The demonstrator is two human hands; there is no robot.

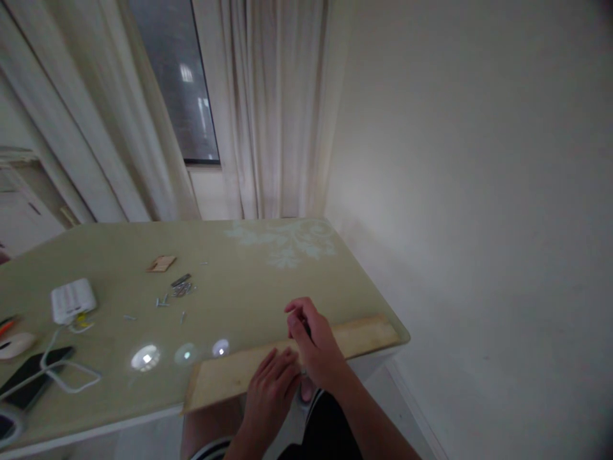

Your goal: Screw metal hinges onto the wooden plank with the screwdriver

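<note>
A long, pale wooden board lies along the front edge of the table. My left hand rests on the board's near side, with its fingers lying flat across the wood. Just right of it, my right hand is curled over the board's middle, fingers bent inward against the thumb. Whatever it may hold is hidden by the fingers. The part of the board beneath both hands is covered.
Loose screws and a heap of small metal pieces lie left of centre, near a small wooden piece. Farther left are a white power adapter, a white cable and a dark phone-like slab. A wall stands at right.
</note>
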